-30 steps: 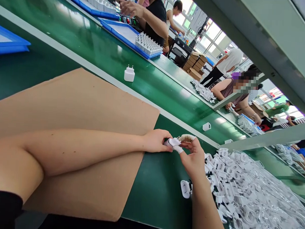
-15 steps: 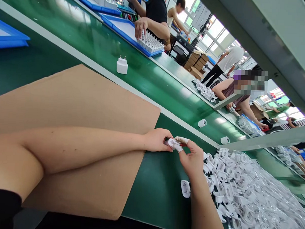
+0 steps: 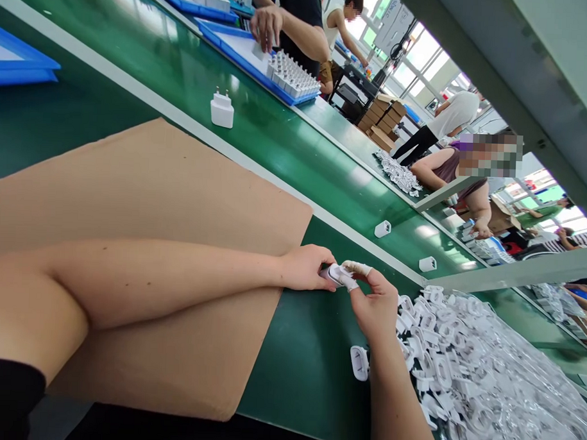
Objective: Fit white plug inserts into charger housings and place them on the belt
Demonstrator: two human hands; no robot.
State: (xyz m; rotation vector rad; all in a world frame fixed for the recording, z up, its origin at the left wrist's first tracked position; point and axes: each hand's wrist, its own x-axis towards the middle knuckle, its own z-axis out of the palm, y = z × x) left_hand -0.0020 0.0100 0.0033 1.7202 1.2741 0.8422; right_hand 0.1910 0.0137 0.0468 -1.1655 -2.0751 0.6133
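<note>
Nearest the desk's (image 3: 307, 374) near edge: loose white cap (image 3: 360, 363), open ring up, beside the right forearm. Past it, over the desk near the cardboard's (image 3: 179, 171) right corner, the white plastic housing (image 3: 329, 274) sits in the left hand (image 3: 304, 267), grip clamped round it. Right hand (image 3: 377, 306), tips taped, pinches the white end piece (image 3: 344, 273). Looks light, stiff, smooth, maybe slippery; prongs or thin rims likely the weak spots. Best hold: broad housing sides. Farther, beyond the pale strip (image 3: 369, 246): upright plug charger (image 3: 222, 111).
</note>
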